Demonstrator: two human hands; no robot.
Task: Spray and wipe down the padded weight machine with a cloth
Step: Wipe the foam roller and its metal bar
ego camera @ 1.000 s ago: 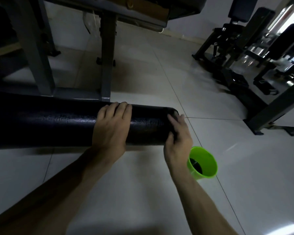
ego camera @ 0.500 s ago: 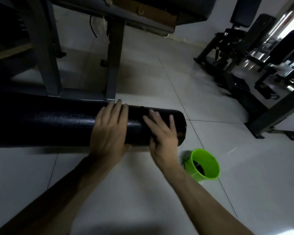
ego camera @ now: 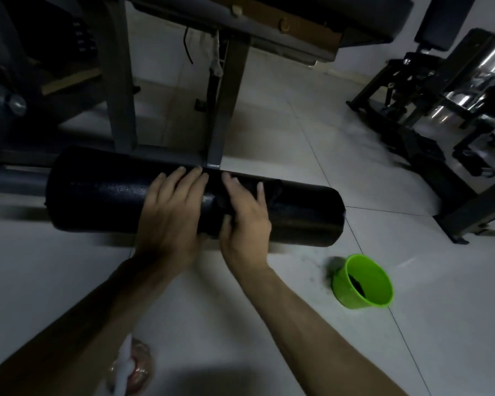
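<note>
Now my right hand (ego camera: 245, 221) presses, fingers straight, on a dark cloth (ego camera: 273, 192) atop the long black padded roller (ego camera: 97, 195), whose axis runs left-right; my left hand (ego camera: 169, 215) lies flat just beside it.

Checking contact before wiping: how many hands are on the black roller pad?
2. The left hand rests over the roller pad near its middle; the right hand lies beside it, nearer the free end. Neither is hidden.
</note>
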